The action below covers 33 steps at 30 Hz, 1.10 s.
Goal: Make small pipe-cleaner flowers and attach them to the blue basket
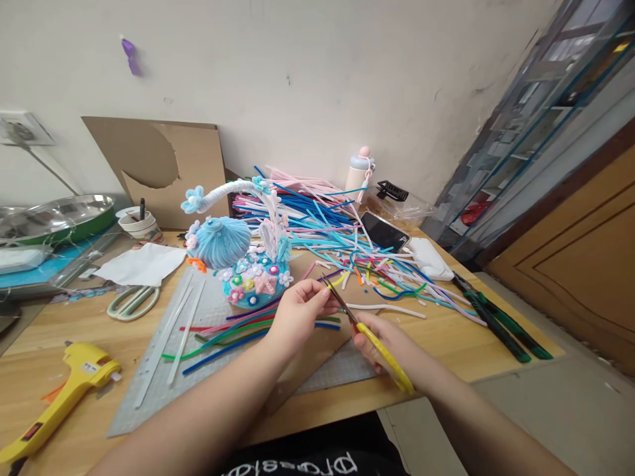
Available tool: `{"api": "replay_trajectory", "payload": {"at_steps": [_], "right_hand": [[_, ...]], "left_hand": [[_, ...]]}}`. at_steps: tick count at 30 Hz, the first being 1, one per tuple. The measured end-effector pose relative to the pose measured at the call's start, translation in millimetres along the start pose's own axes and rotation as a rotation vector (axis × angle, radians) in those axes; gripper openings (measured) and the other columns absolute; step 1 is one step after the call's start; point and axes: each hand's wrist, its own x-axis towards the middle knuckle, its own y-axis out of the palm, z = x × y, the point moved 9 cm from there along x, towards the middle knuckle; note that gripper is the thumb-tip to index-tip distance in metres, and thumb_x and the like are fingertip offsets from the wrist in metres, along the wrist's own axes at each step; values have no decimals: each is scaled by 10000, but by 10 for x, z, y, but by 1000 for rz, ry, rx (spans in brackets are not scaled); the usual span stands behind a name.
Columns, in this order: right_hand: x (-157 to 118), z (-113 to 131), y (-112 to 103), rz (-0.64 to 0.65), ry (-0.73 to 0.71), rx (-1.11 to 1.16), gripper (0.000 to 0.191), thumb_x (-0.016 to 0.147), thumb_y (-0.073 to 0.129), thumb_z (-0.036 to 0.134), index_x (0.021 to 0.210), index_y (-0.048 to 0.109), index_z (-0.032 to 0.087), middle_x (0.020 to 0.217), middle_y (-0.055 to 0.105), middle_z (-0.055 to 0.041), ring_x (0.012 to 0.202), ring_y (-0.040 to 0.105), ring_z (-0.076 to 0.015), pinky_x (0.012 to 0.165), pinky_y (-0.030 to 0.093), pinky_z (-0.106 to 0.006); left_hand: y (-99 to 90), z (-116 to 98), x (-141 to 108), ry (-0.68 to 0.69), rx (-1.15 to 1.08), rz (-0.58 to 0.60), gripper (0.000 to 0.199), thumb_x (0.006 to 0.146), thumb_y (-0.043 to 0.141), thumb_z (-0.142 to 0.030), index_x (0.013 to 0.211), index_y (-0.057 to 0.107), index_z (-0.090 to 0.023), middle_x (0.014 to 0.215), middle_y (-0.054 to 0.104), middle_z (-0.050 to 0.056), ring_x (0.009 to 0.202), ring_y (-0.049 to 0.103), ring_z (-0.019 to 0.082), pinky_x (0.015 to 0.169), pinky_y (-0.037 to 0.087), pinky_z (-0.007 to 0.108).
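My right hand (381, 340) is closed around the yellow-handled scissors (384, 350), whose blades point up and to the left. A short yellow pipe cleaner (339, 280) is pinched in the fingertips of my left hand (303, 311), with the scissor blades crossing close to it. Behind my left hand stands a blue decoration (253, 297) covered with small flowers and a pink star. A white wrapped stem curves up from it, and a blue shell-shaped piece (221, 241) hangs there. Several loose coloured pipe cleaners (223, 337) lie left of my left forearm.
A large pile of pipe cleaners (307, 205) fills the back of the table. A phone (384, 231), a bottle (358, 173) and green-handled pliers (501, 324) are on the right. At left lie a yellow glue gun (74, 383), pale-handled scissors (133, 303) and glue sticks (186, 334).
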Motion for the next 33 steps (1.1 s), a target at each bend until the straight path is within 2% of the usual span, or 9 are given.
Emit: {"api": "replay_trajectory", "payload": {"at_steps": [4,14,20,25,29,33], "right_hand": [[-8,-98,37,28,38,43,557,759,467,742,863,465,195,596,336,67,444,334,-77,392,337,-197],[49,-245,-10,-35,141,98,540,768,431,747,764,433,207,465,356,96,354,361,-74,355,363,-188],[121,-289,-212,-159,232,-38,509,785,414,713,700,460,213,358,378,83,284,386,-99,304,310,-195],[188,-314,-345,-269,284,-179,483,808,401,675,639,462,226,334,362,65,266,391,-127,293,298,-229],[289,-278,-579,-328,252,-363,432,805,468,609,627,508,217,372,398,49,316,440,-147,356,304,-245],[404,-199,-834,-355,197,-564,307,747,628,450,606,573,183,558,561,-21,562,549,-183,528,363,-269]], "left_hand": [[2,-11,22,0,18,19,293,642,772,-374,684,583,-153,658,680,9,644,668,150,703,539,285],[106,-5,143,-53,148,107,255,649,766,-334,628,590,-151,639,698,25,609,674,144,656,548,267],[197,1,410,-124,209,166,247,671,769,-266,579,577,-140,587,703,54,557,678,149,596,549,262],[185,46,554,-141,228,151,234,708,752,-239,594,585,-123,600,706,74,562,682,142,607,547,259],[48,67,499,-126,251,123,210,696,760,-279,641,634,-120,661,723,76,596,685,138,609,532,242],[-123,-21,258,-96,285,136,227,619,806,-300,664,680,-117,629,716,61,572,655,126,593,507,227]]}}
